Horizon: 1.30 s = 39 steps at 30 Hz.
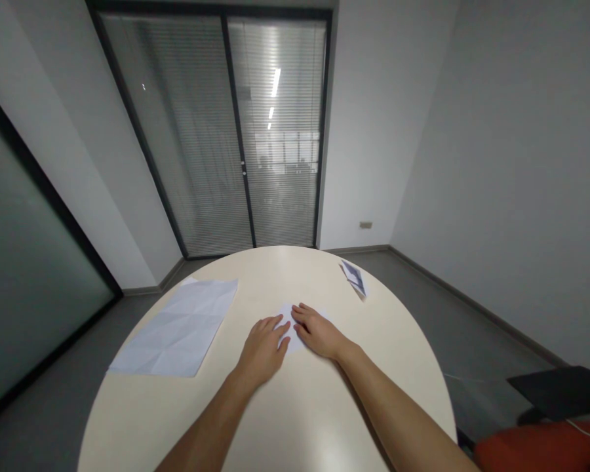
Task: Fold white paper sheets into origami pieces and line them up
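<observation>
A small piece of white paper [295, 343] lies flat on the round cream table [295, 419], partly covered by both hands. My left hand [264, 347] rests on its left side, palm down, with the fingers apart. Over the right part of the sheet lies my right hand [319, 332], its fingers stretched out and flat. The fingertips of the two hands nearly meet above the middle of the paper. Any folds in it are too faint to make out.
A large creased white sheet [181, 328] covers part of the table's left side. At the far right edge sits a folded paper piece [354, 278] with blue-grey markings. Beyond the table's right side are a red-orange seat [526, 449] and a dark flat panel [563, 391].
</observation>
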Tool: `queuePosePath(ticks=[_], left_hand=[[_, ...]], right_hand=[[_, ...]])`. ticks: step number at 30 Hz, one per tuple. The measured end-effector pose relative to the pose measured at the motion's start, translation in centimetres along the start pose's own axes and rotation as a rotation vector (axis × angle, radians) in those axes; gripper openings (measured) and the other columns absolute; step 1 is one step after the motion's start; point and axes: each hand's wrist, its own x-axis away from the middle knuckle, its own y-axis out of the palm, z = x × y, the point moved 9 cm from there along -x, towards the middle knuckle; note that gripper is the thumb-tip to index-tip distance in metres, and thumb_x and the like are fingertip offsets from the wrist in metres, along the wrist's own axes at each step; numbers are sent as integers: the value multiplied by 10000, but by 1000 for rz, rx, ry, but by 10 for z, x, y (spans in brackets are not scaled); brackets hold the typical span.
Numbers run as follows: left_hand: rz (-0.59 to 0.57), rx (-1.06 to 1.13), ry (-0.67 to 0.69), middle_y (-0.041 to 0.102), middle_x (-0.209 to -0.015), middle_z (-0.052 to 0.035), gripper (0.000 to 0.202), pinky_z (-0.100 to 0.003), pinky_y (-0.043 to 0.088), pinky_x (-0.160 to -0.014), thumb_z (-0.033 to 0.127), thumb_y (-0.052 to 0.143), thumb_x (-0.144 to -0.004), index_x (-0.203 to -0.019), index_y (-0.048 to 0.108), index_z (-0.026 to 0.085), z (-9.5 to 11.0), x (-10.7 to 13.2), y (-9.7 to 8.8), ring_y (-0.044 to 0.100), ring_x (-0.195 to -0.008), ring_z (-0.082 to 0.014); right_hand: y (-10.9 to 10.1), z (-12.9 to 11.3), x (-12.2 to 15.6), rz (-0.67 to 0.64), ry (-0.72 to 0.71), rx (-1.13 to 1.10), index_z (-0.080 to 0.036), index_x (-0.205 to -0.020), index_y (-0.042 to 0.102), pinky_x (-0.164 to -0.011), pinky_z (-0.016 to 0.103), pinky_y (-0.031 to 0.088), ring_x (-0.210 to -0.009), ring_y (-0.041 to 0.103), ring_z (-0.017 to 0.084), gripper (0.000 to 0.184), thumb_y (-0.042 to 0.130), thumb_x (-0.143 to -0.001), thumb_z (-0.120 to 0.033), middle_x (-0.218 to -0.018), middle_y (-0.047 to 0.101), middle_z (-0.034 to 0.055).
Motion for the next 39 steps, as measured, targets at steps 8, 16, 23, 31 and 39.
queuePosePath(ticks=[8,16,23,31,39], left_hand=[[35,-51,-87,594,-1439,-128,381,-490,394,-1128,245,508,-977,-1323,657,188,-11,-2,-2,515,-1305,-298],[9,-16,-52,662,-1344,-89,355,-406,452,-1094,194,476,-986,-1267,693,196,-8,-3,-8,561,-1245,-248],[48,-8,-55,651,-1351,-98,371,-421,444,-1094,365,525,-986,-1280,683,204,-6,1,-10,545,-1252,-271],[39,14,-110,656,-1355,-82,329,-431,442,-1085,283,505,-988,-1245,704,238,-15,0,-7,538,-1263,-263],[103,-74,-291,700,-1217,-96,258,-391,480,-980,178,525,-957,-1114,729,202,-50,5,-21,605,-1134,-263]], right_hand=[[-8,-1,3,0,1,17,-143,-1201,669,-1223,481,314,-1341,541,260,289,516,-959,-183,-1373,631,166],[-2,4,5,-32,-7,67,-152,-1333,635,-1209,521,296,-1368,508,277,379,487,-1009,-281,-1390,623,165],[-8,11,4,10,56,130,-193,-1244,694,-1134,519,375,-1307,550,294,320,494,-1002,-250,-1359,645,148],[-26,38,11,88,276,189,-209,-1132,773,-1059,442,452,-1221,607,299,278,573,-945,-259,-1290,696,133],[-41,58,21,167,460,221,-215,-991,783,-941,383,488,-1059,645,290,180,672,-884,-308,-1125,736,117]])
